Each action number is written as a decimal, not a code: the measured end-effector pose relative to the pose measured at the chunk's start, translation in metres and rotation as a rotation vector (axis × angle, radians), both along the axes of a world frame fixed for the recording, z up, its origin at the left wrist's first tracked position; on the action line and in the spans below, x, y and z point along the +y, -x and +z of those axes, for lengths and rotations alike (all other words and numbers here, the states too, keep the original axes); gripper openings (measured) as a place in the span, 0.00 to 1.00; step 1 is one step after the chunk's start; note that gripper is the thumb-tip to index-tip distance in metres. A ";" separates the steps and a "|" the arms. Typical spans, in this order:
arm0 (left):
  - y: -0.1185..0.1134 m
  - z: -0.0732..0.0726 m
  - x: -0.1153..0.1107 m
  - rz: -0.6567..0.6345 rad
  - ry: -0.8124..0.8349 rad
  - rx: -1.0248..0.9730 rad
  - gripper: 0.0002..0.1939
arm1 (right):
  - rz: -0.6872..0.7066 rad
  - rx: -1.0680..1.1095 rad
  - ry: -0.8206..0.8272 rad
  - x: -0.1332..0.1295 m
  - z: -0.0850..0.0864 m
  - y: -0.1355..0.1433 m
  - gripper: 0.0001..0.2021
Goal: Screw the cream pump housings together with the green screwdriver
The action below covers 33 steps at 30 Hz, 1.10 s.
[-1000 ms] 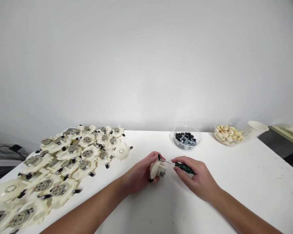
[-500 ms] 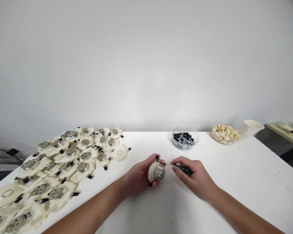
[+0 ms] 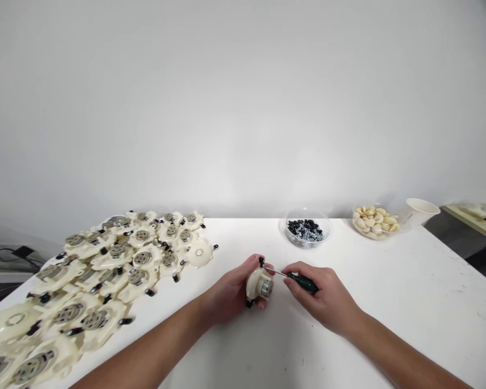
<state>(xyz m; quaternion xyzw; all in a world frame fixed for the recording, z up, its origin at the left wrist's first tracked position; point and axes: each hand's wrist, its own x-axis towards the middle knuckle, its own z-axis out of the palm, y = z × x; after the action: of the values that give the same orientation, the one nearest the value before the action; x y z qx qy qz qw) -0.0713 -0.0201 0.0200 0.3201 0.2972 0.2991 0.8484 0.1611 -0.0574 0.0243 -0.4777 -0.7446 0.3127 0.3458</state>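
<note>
One screwdriver [image 3: 303, 282], perhaps two dozen housings [image 3: 143, 257]

White table [image 3: 413, 286] under motor units [image 3: 143, 257], bowls [image 3: 306, 244], cup [image 3: 417, 214]

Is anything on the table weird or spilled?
Nothing looks spilled: the black pieces sit inside their clear bowl. One slightly odd thing: a cream unit at the pile's right edge lies smooth side up, while most others show their grey motors. It doesn't look damaged.
</note>
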 end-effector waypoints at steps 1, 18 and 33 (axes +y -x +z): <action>0.000 0.000 0.000 -0.001 -0.010 0.014 0.16 | -0.004 0.001 0.009 0.000 0.000 0.000 0.12; 0.000 0.006 0.000 -0.020 -0.112 0.072 0.17 | -0.017 0.034 0.052 -0.002 0.000 0.001 0.12; 0.000 0.002 0.000 -0.011 -0.142 0.083 0.17 | -0.017 0.084 0.107 -0.001 -0.001 0.001 0.12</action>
<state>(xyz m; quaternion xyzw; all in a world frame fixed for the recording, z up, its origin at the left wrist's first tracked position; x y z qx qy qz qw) -0.0717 -0.0202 0.0218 0.3933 0.3084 0.3010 0.8122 0.1601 -0.0584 0.0237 -0.4882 -0.7075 0.3691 0.3534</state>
